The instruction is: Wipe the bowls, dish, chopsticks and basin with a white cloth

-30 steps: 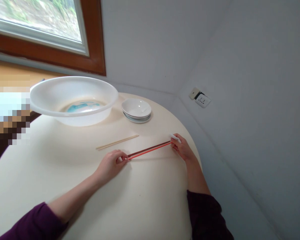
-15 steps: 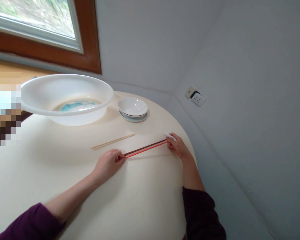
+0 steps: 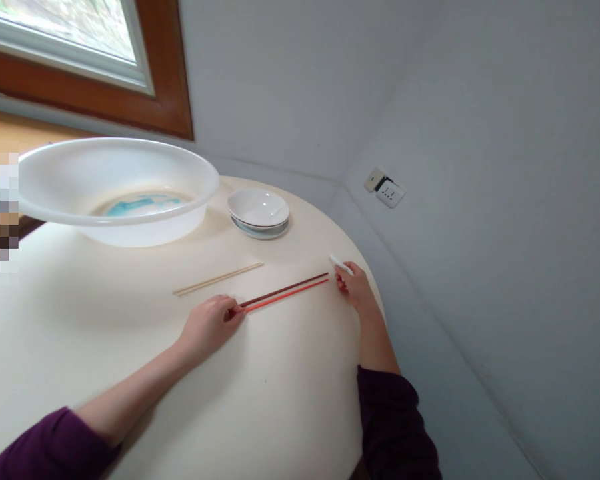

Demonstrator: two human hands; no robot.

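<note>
My left hand is closed, with its thumb and fingers pinching the near ends of two chopsticks. One chopstick is dark brown and the other is red. They lie almost side by side, slanting up to the right, with a narrow gap between them. Just beyond their far tips, my right hand is closed around a slim white object; the fingers cover much of it, so its kind is unclear. Between the chopsticks and that hand there is a small gap. A pale wooden pair of chopsticks rests on the table behind my left hand.
A large translucent white basin with blue markings on its bottom stands at the back left. Stacked small white dishes are to its right. The round cream table curves close to the wall, which carries a socket.
My right hand has let go of the far ends of the brown and red chopsticks and moved slightly off them, keeping the white object. The view has shifted a little.
</note>
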